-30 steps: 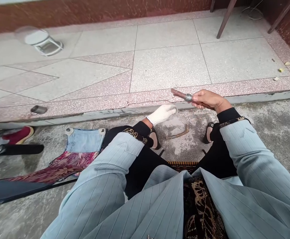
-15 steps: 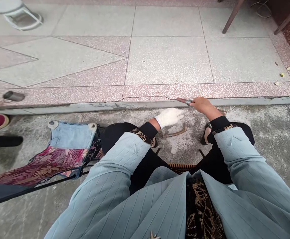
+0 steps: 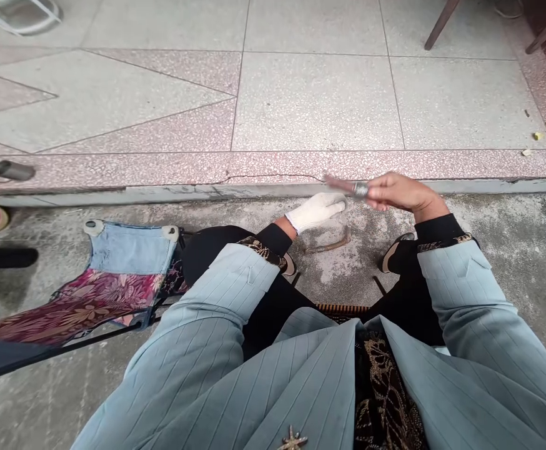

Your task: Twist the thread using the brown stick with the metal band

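Holding a blurred metal-banded rod (image 3: pixel 341 185), right grip (image 3: pixel 397 192) closed; gloved left grip (image 3: pixel 317 210) loosely curled, empty.

Your right hand (image 3: pixel 402 192) grips a reddish-brown rod (image 3: pixel 341 184), blurred by motion, with a silver band (image 3: pixel 360 189) around it near your fingers. Your left hand (image 3: pixel 317 210), in a white glove (image 3: pixel 317 210), is curled just left of the rod, with nothing visible in it. A curved rusty bar (image 3: pixel 328 245) lies on the concrete (image 3: pixel 502 250) below the glove, touching neither hand.
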{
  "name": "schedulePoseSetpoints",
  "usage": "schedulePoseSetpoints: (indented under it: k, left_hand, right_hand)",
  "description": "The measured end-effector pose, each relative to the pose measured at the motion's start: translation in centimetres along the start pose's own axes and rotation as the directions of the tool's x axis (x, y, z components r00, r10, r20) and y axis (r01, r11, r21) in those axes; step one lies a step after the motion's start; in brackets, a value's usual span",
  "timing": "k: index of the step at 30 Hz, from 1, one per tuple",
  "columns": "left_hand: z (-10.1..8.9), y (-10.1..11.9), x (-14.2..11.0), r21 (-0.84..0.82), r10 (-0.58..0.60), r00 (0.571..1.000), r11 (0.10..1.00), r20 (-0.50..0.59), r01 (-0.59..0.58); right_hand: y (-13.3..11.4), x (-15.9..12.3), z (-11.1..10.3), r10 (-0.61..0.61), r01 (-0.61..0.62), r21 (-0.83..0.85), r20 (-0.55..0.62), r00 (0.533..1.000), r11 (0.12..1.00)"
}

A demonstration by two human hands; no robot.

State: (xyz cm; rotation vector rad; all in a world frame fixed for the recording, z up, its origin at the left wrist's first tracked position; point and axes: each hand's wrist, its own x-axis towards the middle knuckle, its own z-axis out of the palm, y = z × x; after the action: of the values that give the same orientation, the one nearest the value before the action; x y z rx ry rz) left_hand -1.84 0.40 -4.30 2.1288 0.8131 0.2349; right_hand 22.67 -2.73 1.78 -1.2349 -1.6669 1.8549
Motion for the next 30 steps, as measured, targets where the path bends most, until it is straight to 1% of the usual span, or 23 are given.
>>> schedulePoseSetpoints:
  k: [1,2,3,5,7,9,11,12,13,14,15,16,17,18,19,20,22,23,24,25,26,28,30]
  left_hand:
    - [0.1,0.1,0.0,-0.016,-0.012,1.000,1.000,0.006,0.012]
    - [0.2,0.2,0.0,-0.031,-0.020,1.000,0.999,0.024,0.021]
    - [0.2,0.4,0.1,-0.041,-0.023,0.999,0.999,0.047,0.025]
    - [0.3,0.9,0.0,-0.033,-0.015,0.996,0.999,0.084,0.018]
    - [0.4,1.4,0.0,0.020,-0.007,0.993,1.000,0.116,0.004]
    - [0.6,1.6,0.0,0.085,0.003,0.988,0.996,0.157,-0.017]
    - [0.9,1.7,-0.1,0.147,0.029,0.979,0.987,0.200,-0.059]
    - [1.0,1.7,-0.1,0.175,0.041,0.975,0.981,0.218,-0.081]
    - [1.1,1.7,-0.1,0.201,0.049,0.972,0.975,0.231,-0.097]
    - [1.2,1.7,-0.1,0.226,0.053,0.969,0.968,0.240,-0.109]
    - [1.2,1.8,-0.2,0.251,0.056,0.968,0.961,0.245,-0.119]
    - [1.2,1.9,-0.2,0.274,0.059,0.967,0.953,0.247,-0.128]
    - [1.2,2.0,-0.3,0.295,0.062,0.967,0.946,0.247,-0.136]
    - [1.1,2.1,-0.4,0.313,0.064,0.968,0.939,0.244,-0.141]
    - [1.0,2.3,-0.4,0.328,0.062,0.970,0.934,0.236,-0.139]
    - [0.8,2.4,-0.5,0.338,0.053,0.973,0.932,0.226,-0.130]
    - [0.4,2.6,-0.6,0.343,0.026,0.979,0.934,0.203,-0.096]
    - [0.3,2.6,-0.6,0.341,0.017,0.982,0.936,0.188,-0.081]
    - [0.1,2.6,-0.5,0.336,0.011,0.985,0.939,0.171,-0.069]
    - [0.0,2.5,-0.5,0.329,0.007,0.988,0.943,0.152,-0.057]
    - [-0.1,2.3,-0.4,0.320,0.003,0.992,0.946,0.130,-0.044]
    - [-0.3,1.7,-0.2,0.302,-0.016,0.997,0.953,0.075,-0.007]
    - [-0.3,1.1,0.0,0.279,-0.045,0.998,0.960,0.033,0.034]
  right_hand:
    - [0.0,-0.2,-0.3,-0.031,0.041,0.056,-0.158,0.987,0.998]
    - [0.0,-0.3,-0.5,-0.036,0.067,0.098,-0.293,0.955,0.993]
    - [0.1,-0.3,-0.7,-0.020,0.075,0.125,-0.395,0.919,0.989]
    - [0.3,0.0,-0.8,0.033,0.049,0.144,-0.516,0.856,0.988]
    - [0.5,0.4,-0.8,0.064,0.016,0.128,-0.597,0.800,0.992]
    - [0.7,0.7,-0.9,0.083,-0.048,0.072,-0.656,0.750,0.996]
    - [0.9,1.2,-1.1,0.107,-0.186,-0.043,-0.682,0.724,0.982]
    - [1.0,1.4,-1.1,0.117,-0.284,-0.135,-0.686,0.718,0.949]
    - [1.2,1.6,-1.1,0.124,-0.387,-0.246,-0.684,0.719,0.889]
    - [1.3,1.9,-1.1,0.126,-0.478,-0.366,-0.674,0.727,0.799]
    - [1.5,2.1,-1.0,0.128,-0.544,-0.478,-0.658,0.742,0.689]
    - [1.6,2.3,-0.9,0.137,-0.583,-0.574,-0.635,0.761,0.575]
    - [1.7,2.5,-0.7,0.156,-0.597,-0.647,-0.605,0.781,0.475]
    - [1.8,2.7,-0.5,0.190,-0.595,-0.700,-0.571,0.799,0.395]
    - [1.8,2.8,-0.3,0.238,-0.585,-0.740,-0.534,0.811,0.333]
    - [1.8,2.8,0.0,0.302,-0.573,-0.769,-0.495,0.815,0.283]
    - [1.7,2.7,0.5,0.457,-0.521,-0.822,-0.382,0.803,0.228]
    - [1.6,2.6,0.8,0.527,-0.482,-0.845,-0.307,0.793,0.233]
    - [1.5,2.5,1.0,0.583,-0.439,-0.859,-0.220,0.782,0.264]
    - [1.5,2.3,1.2,0.620,-0.398,-0.858,-0.125,0.775,0.325]
    - [1.4,2.2,1.4,0.636,-0.362,-0.840,-0.026,0.771,0.404]
    - [1.3,1.9,1.5,0.607,-0.307,-0.744,0.163,0.778,0.593]
    - [1.0,1.4,1.3,0.511,-0.249,-0.592,0.326,0.795,0.766]
